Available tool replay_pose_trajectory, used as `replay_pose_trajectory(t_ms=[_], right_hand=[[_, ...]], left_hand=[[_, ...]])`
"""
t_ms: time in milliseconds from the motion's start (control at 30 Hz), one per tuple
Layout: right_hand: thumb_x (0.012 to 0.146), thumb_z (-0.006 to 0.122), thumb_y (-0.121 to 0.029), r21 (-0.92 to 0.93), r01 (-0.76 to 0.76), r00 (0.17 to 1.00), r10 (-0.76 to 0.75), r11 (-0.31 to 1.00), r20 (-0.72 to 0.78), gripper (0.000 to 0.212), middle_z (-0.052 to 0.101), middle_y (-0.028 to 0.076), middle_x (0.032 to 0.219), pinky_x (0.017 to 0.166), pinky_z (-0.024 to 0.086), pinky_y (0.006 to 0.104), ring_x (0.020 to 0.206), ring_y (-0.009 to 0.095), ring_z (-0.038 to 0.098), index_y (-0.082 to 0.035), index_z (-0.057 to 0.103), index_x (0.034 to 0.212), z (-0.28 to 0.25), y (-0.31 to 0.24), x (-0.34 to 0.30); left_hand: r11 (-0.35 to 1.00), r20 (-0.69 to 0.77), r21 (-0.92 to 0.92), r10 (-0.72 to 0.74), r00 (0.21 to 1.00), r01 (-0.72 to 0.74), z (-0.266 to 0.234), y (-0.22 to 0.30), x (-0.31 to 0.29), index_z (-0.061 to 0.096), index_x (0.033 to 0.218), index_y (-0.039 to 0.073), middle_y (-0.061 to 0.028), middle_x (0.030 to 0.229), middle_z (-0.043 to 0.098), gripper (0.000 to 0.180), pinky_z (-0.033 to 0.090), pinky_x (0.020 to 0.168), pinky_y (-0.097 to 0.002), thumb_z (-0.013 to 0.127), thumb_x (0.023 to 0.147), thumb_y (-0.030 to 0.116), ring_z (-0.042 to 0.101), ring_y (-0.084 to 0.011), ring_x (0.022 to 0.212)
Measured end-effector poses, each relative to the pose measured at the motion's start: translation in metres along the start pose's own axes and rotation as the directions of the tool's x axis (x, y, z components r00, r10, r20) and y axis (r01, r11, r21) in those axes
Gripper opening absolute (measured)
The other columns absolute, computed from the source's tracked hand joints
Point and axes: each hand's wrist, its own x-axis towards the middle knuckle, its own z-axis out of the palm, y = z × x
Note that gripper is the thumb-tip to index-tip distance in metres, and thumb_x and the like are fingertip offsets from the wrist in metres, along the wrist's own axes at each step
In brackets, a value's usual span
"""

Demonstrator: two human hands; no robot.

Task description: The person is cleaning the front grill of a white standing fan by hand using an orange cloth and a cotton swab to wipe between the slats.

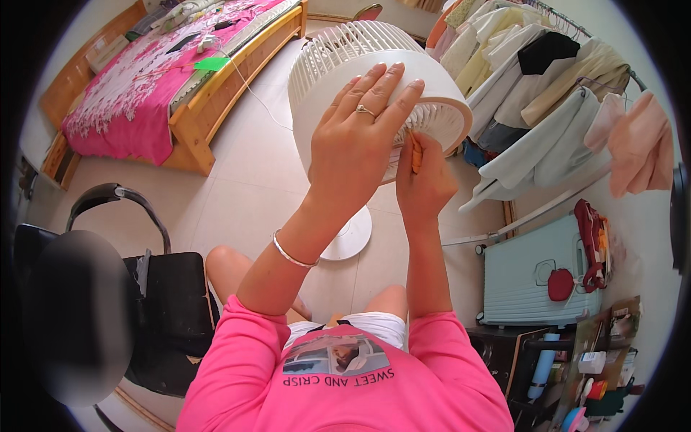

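A white pedestal fan (317, 90) stands in front of me, its round head tilted and its base (353, 237) on the floor below. My left hand (363, 122) lies on the fan's smooth white outer band, fingers stretched out and somewhat apart. Close beside it, my right hand (428, 180) is closed around a small orange-handled tool (417, 155). The tool's narrow end points up toward the slatted grille (435, 119), near the left fingertips. Whether that end touches the grille I cannot tell. Part of the fan head is hidden behind my hands.
A wooden bed (198, 137) with a pink cover is at the far left, and a white cord (252, 90) runs from it toward the fan. At left stands a black chair (169, 309). Clothes hang on a rack (554, 14) at right, above a pale green suitcase (529, 277).
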Motion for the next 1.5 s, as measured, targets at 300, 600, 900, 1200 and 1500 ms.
replay_pose_trajectory(t_ms=[300,600,900,1200,1500], right_hand=[[0.087,0.072,-0.009,0.019,-0.098,0.993,0.096,0.995,0.068,0.013,0.066,0.008,0.068,0.048,0.047,0.0305,0.055,0.022,0.064,-0.007,0.065,0.097,-0.010,0.002,-0.017],[0.091,0.069,-0.008,0.142,-0.284,0.957,0.271,0.948,0.104,0.009,0.067,0.010,0.071,0.050,0.048,0.0309,0.055,0.021,0.064,-0.005,0.064,0.097,-0.026,-0.007,-0.030],[0.092,0.066,-0.009,0.397,-0.728,0.684,0.561,0.558,0.466,0.008,0.062,0.011,0.071,0.062,0.047,0.0279,0.067,0.009,0.056,-0.001,0.064,0.094,-0.042,-0.007,-0.028],[0.092,0.068,-0.013,0.316,-0.520,0.854,0.474,0.794,0.215,0.010,0.066,0.013,0.072,0.055,0.049,0.0327,0.060,0.027,0.065,-0.004,0.065,0.096,-0.033,0.006,-0.034],[0.090,0.070,-0.016,0.137,-0.285,0.958,0.286,0.949,0.013,0.008,0.064,0.007,0.064,0.048,0.048,0.0328,0.054,0.024,0.064,-0.011,0.065,0.094,-0.014,0.011,-0.009]], left_hand=[[1.000,0.018,-0.004,0.003,1.000,-0.003,0.001,0.001,-0.001,0.069,0.123,0.018,-0.0049,0.130,0.065,0.043,0.050,0.103,-0.0394,0.070,0.082,0.007,0.061,-0.0250,0.122],[0.999,0.023,-0.047,0.007,1.000,-0.006,-0.007,0.014,-0.008,0.070,0.123,0.018,-0.0045,0.131,0.065,0.044,0.049,0.103,-0.0402,0.071,0.081,0.007,0.061,-0.0251,0.123],[1.000,0.061,-0.009,0.026,0.998,-0.026,0.001,0.012,-0.001,0.068,0.125,0.017,-0.0067,0.132,0.064,0.043,0.048,0.105,-0.0397,0.067,0.083,0.008,0.060,-0.0250,0.124],[1.000,0.091,-0.025,0.007,0.996,-0.005,-0.004,-0.017,0.008,0.067,0.128,0.017,-0.0069,0.133,0.064,0.040,0.045,0.107,-0.0405,0.065,0.089,0.009,0.057,-0.0268,0.128],[0.999,0.132,-0.046,0.029,0.991,-0.023,-0.009,-0.007,0.008,0.065,0.130,0.016,-0.0076,0.136,0.062,0.041,0.044,0.107,-0.0408,0.064,0.090,0.006,0.056,-0.0282,0.129]])
